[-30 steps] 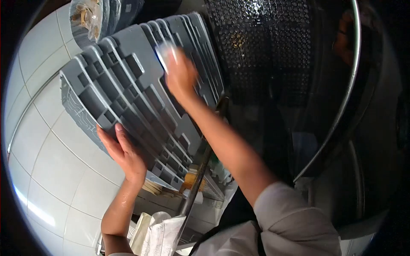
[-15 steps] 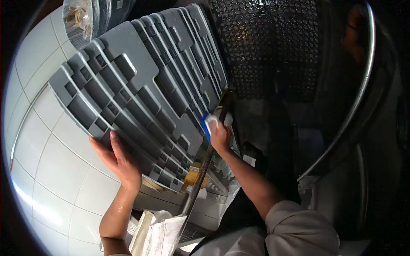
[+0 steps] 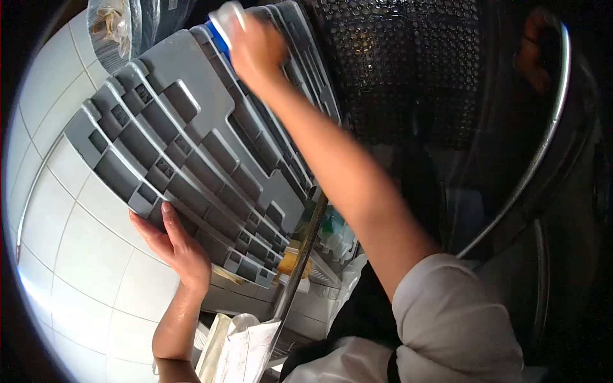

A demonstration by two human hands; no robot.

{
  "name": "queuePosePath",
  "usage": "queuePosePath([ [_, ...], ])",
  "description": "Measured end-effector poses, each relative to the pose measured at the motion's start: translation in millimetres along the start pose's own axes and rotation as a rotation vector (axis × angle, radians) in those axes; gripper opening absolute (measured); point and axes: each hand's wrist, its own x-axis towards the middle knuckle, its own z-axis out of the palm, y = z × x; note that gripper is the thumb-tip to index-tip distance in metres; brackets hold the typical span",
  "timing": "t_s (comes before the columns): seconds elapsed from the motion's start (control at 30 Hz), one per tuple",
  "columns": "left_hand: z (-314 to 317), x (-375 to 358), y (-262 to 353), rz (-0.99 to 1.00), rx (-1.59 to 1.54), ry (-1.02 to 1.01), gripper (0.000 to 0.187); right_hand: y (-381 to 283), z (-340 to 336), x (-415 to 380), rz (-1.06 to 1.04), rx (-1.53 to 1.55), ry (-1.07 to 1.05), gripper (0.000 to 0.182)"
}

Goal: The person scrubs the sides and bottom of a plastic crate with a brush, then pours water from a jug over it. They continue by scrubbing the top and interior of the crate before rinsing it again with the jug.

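A large grey ribbed plastic panel (image 3: pixel 220 137) with rectangular recesses stands tilted in front of me. My left hand (image 3: pixel 182 252) grips its lower left edge, the fingers partly on the ribbed face. Near the panel's top edge, my right hand (image 3: pixel 258 54) is closed around a blue-and-white scrub brush (image 3: pixel 225 24). The brush's blue underside is against the ribs; its bristles are hidden. My right forearm crosses in front of the panel's right part and covers some of it.
White tiles (image 3: pixel 96 236) line the left side. A plastic-wrapped bundle (image 3: pixel 115 32) is behind the panel's top left. A dark metal bar (image 3: pixel 300 255) runs beside its lower right corner, near a yellow object (image 3: pixel 292 260). White papers (image 3: pixel 246 351) lie below. A curved metal rail (image 3: pixel 552 127) is at right.
My right hand has moved up and left with the brush, from the panel's lower right edge to its top. My left hand stays at the same edge; the panel has shifted slightly.
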Motion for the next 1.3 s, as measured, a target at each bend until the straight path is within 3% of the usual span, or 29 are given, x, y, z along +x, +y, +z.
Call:
queuePosePath([
  [0.07, -3, 0, 1, 0.039, 0.048, -0.006, 0.068, 44, -25, -130, 0.208, 0.084, 0.037, 0.022],
  [0.1, -1, 1, 0, 0.060, 0.066, 0.007, 0.067, 97, -5, -212, 0.401, 0.402, 0.144, 0.022],
  [0.17, 0, 8, 6, 0.009, -0.074, -0.046, 0.064, 166, -59, -347, 0.260, -0.288, -0.073, 0.021],
  [0.2, -5, 7, 7, -0.026, -0.131, -0.103, 0.063, 166, -89, -376, 0.524, -0.506, -0.385, 0.021],
  [0.27, -9, 4, -2, 0.030, -0.138, -0.089, 0.060, 175, -128, -412, 0.426, -0.492, -0.457, 0.022],
  [0.37, 7, 7, -3, 0.113, -0.126, -0.003, 0.057, 168, -123, -383, 0.515, -0.457, -0.122, 0.033],
  [0.53, 6, 11, 13, 0.086, -0.149, -0.068, 0.060, 108, -93, -323, 0.453, -0.190, -0.133, 0.062],
  [0.67, 6, 12, 8, 0.104, -0.187, -0.087, 0.061, 123, -52, -252, 0.568, -0.029, -0.010, 0.067],
  [0.73, 4, 11, 8, 0.115, -0.188, -0.097, 0.063, 119, -60, -252, 0.536, 0.022, 0.021, 0.068],
  [0.8, 6, 13, 12, 0.118, -0.181, -0.082, 0.065, 136, -60, -304, 0.427, -0.149, 0.026, 0.069],
  [0.87, 4, 12, 14, 0.114, -0.156, -0.079, 0.066, 136, -84, -354, 0.506, -0.133, 0.002, 0.060],
  [0.93, 4, 10, 16, 0.114, -0.111, -0.088, 0.066, 143, -80, -350, 0.502, -0.161, -0.042, 0.066],
  [0.97, 6, 16, 1, 0.212, -0.114, -0.058, 0.063, 149, -77, -344, 0.508, -0.174, -0.063, 0.069],
  [1.07, 4, 13, 13, 0.238, -0.212, -0.143, 0.059, 134, -57, -293, 0.272, -0.178, 0.105, 0.065],
  [1.1, 1, 12, 16, 0.246, -0.157, -0.161, 0.057, 129, -63, -300, 0.271, -0.205, 0.095, 0.063],
  [1.2, 11, 24, -4, 0.339, -0.055, 0.031, 0.054, 144, -80, -365, 0.343, -0.270, -0.020, 0.062],
  [1.23, 10, 22, -6, 0.306, -0.076, 0.006, 0.054, 148, -83, -376, 0.432, -0.250, -0.079, 0.063],
  [1.3, 8, 19, -1, 0.246, -0.122, -0.037, 0.054, 157, -74, -368, 0.370, -0.253, -0.016, 0.064],
])
